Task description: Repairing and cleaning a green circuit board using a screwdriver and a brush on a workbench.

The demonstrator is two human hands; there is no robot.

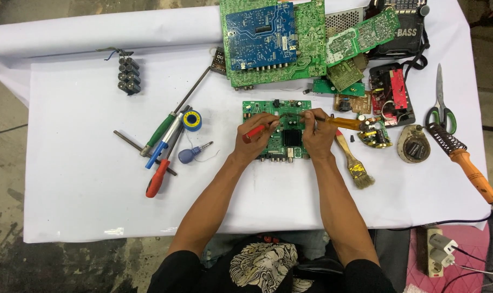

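The right hand (318, 132) grips an orange-handled soldering iron (344, 122), lying left-right over the green circuit board (273, 111); the left hand (257, 135) pinches a red-handled tool (253, 133) beside it.

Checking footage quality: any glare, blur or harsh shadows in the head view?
Head view: light is even and soft, with only faint shadows under the tools; the white sheet is bright but not blown out; focus is sharp across the green circuit board, left hand and right hand; no motion blur.
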